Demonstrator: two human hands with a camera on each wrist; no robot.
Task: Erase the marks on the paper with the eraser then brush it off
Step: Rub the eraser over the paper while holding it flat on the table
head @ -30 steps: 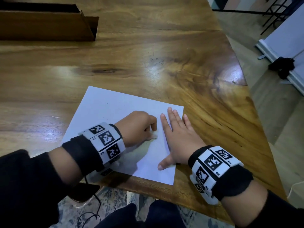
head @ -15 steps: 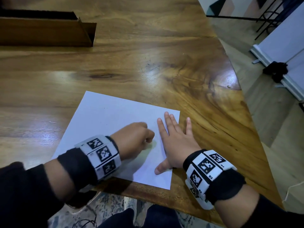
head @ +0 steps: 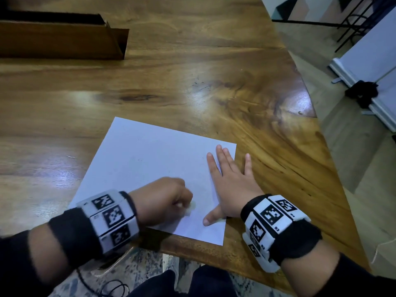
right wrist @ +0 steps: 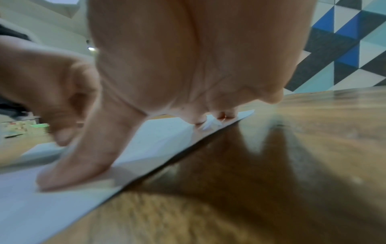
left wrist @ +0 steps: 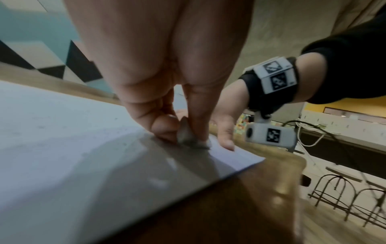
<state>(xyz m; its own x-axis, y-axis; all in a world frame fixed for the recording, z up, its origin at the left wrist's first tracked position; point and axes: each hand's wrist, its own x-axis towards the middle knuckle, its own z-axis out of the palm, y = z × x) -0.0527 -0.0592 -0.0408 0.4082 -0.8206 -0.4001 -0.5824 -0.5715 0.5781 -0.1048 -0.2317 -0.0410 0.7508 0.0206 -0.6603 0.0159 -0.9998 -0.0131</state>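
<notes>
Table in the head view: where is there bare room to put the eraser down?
Bare wood lies between the paper and the cardboard box, and right of the paper toward the table edge. It is crowded at the paper's near edge: left hand pinching the eraser, right hand flat.

A wooden table [head: 192,61]; a brown cardboard box [head: 60,43] at its far left; black stools [left wrist: 344,194] beyond.

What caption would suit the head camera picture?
Left hand rubs an eraser on white paper while the right hand presses it flat.
</notes>
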